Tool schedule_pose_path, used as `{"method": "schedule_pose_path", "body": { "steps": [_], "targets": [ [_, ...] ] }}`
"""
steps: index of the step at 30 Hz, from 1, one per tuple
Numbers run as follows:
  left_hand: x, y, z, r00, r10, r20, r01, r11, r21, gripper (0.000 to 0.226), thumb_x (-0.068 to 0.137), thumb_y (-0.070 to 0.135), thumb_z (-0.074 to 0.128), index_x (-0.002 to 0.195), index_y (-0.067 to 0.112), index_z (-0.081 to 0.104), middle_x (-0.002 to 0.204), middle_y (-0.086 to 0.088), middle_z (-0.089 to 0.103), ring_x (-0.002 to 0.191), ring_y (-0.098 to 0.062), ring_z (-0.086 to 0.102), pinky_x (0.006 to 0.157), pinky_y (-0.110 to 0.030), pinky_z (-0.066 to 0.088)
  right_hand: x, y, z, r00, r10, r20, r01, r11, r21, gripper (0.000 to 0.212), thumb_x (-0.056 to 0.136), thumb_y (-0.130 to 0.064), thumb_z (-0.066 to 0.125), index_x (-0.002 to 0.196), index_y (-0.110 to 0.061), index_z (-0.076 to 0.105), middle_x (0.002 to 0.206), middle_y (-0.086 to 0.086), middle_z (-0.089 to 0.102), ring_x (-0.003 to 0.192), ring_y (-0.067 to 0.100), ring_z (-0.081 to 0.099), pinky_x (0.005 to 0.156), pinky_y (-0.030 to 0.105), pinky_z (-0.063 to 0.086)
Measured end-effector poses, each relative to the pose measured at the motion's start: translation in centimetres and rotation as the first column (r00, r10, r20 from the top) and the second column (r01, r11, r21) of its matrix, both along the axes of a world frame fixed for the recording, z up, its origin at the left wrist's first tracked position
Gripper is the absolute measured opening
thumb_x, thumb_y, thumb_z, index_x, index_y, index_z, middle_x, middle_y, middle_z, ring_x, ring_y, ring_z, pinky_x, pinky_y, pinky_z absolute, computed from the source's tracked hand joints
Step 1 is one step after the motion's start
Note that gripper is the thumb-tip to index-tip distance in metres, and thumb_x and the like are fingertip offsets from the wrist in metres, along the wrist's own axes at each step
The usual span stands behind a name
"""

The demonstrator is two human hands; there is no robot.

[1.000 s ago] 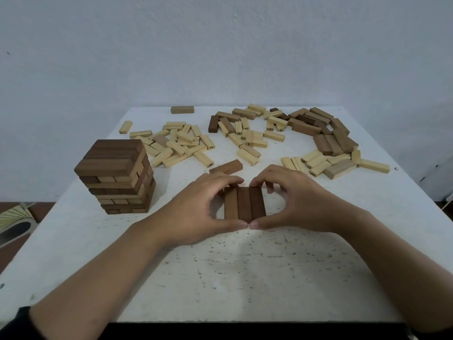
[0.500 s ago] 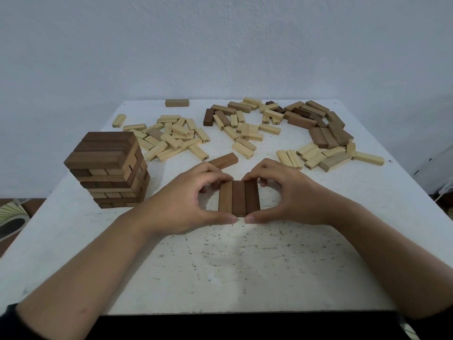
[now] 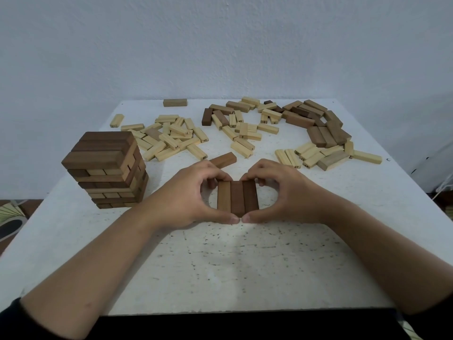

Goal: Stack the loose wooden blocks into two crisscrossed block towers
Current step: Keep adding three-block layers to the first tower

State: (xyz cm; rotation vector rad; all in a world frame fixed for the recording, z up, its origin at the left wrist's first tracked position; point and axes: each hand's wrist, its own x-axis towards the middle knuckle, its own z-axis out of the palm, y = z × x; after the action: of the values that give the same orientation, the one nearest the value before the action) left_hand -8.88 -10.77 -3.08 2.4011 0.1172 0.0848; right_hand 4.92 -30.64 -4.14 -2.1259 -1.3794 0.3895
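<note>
Three brown blocks (image 3: 237,198) lie side by side flat on the white table (image 3: 245,261), forming one row. My left hand (image 3: 186,197) curls round the row's left side, thumb at the near end and fingers at the far end. My right hand (image 3: 282,192) mirrors it on the right side; the two thumb tips nearly touch at the front. A crisscrossed tower (image 3: 107,168) of dark and light blocks stands at the left, several layers high.
Loose light blocks (image 3: 171,138) lie scattered behind the tower and in the middle. A single brown block (image 3: 223,160) lies just beyond my left hand. Darker blocks (image 3: 318,126) are heaped at the far right, and one block (image 3: 175,102) lies at the far edge.
Both hands stay clasped around the three-block row. The view has shifted slightly; the row and the tower hold their places on the table.
</note>
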Motion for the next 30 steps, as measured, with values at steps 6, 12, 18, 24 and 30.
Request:
{"method": "schedule_pose_path", "body": {
  "steps": [6,12,18,24,30],
  "targets": [
    [-0.3,-0.4,0.3,0.997,0.000,0.082,-0.003,0.999,0.041,0.070,0.054,0.048,0.097,0.115,0.030,0.069,0.103,0.020,0.053,0.094,-0.001,0.052,0.072,-0.010,0.038,-0.4,0.0,0.1,0.995,0.009,0.102,-0.020,0.995,0.101,0.069,0.062,-0.055,0.090,0.120,-0.027,0.068,0.113,-0.018,0.056,0.106,0.008,0.055,0.084,0.019,0.050],
    [-1.0,-0.9,1.2,0.970,-0.037,0.240,-0.011,0.981,0.196,0.076,0.054,0.051,0.095,0.121,0.026,0.068,0.105,0.017,0.051,0.097,0.000,0.050,0.077,-0.004,0.033,-0.9,-0.1,0.8,0.971,0.023,0.236,-0.091,0.956,0.278,0.069,0.061,-0.043,0.095,0.119,-0.015,0.071,0.112,-0.007,0.058,0.107,0.011,0.057,0.087,0.022,0.046],
    [-2.0,-1.2,4.7,0.929,-0.094,0.359,-0.038,0.938,0.344,0.071,0.058,0.057,0.087,0.119,0.025,0.069,0.099,0.011,0.049,0.089,0.002,0.047,0.080,-0.004,0.033,-1.6,-0.1,3.8,0.961,0.006,0.276,-0.114,0.919,0.376,0.067,0.062,-0.037,0.096,0.119,-0.013,0.071,0.112,-0.004,0.059,0.110,0.015,0.057,0.090,0.027,0.047],
    [-3.2,-0.3,9.4,0.895,-0.111,0.432,-0.081,0.912,0.402,0.071,0.057,0.064,0.084,0.120,0.036,0.067,0.095,0.015,0.048,0.084,-0.001,0.051,0.073,-0.008,0.036,-2.3,1.0,7.9,0.956,-0.003,0.294,-0.140,0.875,0.463,0.063,0.062,-0.032,0.096,0.117,-0.013,0.071,0.111,-0.003,0.058,0.107,0.014,0.058,0.090,0.018,0.041],
    [-5.1,2.7,13.5,0.916,-0.047,0.398,-0.127,0.908,0.400,0.070,0.051,0.077,0.072,0.113,0.044,0.067,0.093,0.017,0.051,0.084,-0.002,0.052,0.066,-0.010,0.036,-3.5,4.4,11.1,0.975,0.037,0.220,-0.136,0.878,0.459,0.066,0.061,-0.036,0.094,0.121,-0.020,0.070,0.111,-0.006,0.060,0.102,0.017,0.060,0.082,0.012,0.040]
  ]
}}
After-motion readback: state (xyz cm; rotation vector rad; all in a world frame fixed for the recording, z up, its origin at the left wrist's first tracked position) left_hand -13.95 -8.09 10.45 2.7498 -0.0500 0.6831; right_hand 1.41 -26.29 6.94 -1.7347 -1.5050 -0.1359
